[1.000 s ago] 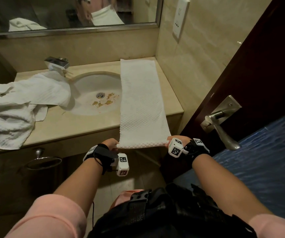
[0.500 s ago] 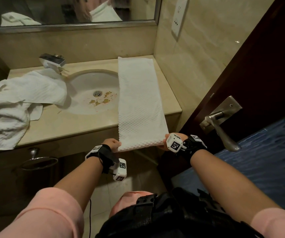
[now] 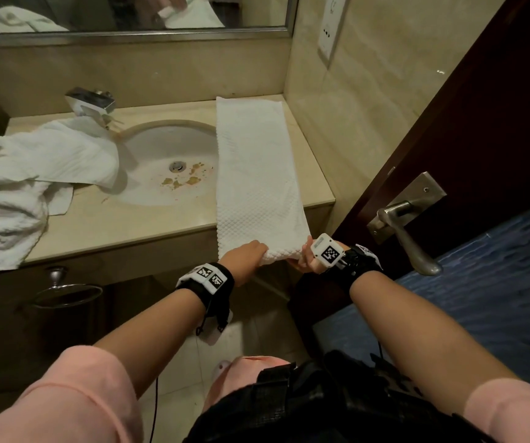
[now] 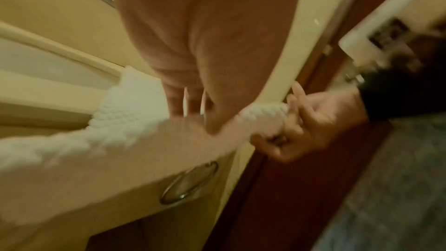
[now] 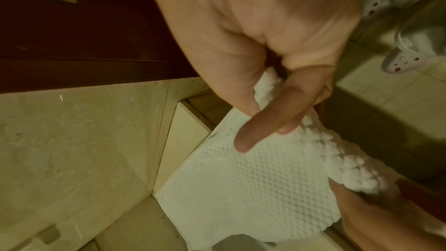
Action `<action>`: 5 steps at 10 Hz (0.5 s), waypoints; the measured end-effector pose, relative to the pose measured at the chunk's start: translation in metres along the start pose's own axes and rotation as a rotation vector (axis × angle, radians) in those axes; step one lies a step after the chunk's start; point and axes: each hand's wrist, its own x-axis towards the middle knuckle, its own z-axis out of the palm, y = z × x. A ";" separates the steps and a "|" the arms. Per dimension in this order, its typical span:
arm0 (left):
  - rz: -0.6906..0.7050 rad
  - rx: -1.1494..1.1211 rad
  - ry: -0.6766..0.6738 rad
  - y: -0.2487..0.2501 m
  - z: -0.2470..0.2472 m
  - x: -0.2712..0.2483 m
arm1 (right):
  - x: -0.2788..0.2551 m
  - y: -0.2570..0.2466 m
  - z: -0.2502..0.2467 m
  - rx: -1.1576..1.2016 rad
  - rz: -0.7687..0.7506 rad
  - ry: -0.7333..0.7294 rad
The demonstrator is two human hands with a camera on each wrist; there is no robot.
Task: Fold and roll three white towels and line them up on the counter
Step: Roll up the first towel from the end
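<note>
At the left end of the desk (image 3: 103,225) two white towels (image 3: 24,183) lay in a loose, crumpled heap, one corner spilling over the rim of the sink (image 3: 167,161); neither was folded or rolled, so most of the task appeared to be left. No finished roll stood anywhere in view.

Right of the sink, along the desk's right edge, the folded towel (image 3: 254,174) lay as a long narrow strip running from the back wall to the front edge and hanging over it. Its near end was curled into what looked like the first turn of a roll. The left hand (image 3: 244,254) gripped that end's left part, fingers (image 4: 183,102) curled over the cloth. The right hand (image 3: 305,257) held the right part, its fingers (image 5: 270,121) and thumb pinching the bunched edge. By this reckoning, folding of the first towel was done and rolling barely begun.

A faucet (image 3: 92,102) stood at the back edge, and brownish bits lay around the drain. The strip overlapped the sink's right rim, so the roll could sag there. A door handle (image 3: 407,219) jutted near the right wrist, and a towel ring (image 3: 65,292) hung under the front edge.
</note>
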 end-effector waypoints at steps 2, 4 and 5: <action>-0.034 0.149 0.269 0.015 0.016 -0.001 | 0.009 0.011 -0.002 -0.121 -0.285 -0.017; -0.105 0.211 0.228 0.025 0.024 -0.003 | 0.003 -0.007 0.003 0.042 0.077 -0.054; -0.190 0.180 0.166 0.027 0.027 -0.001 | 0.005 -0.005 0.003 0.234 0.157 -0.037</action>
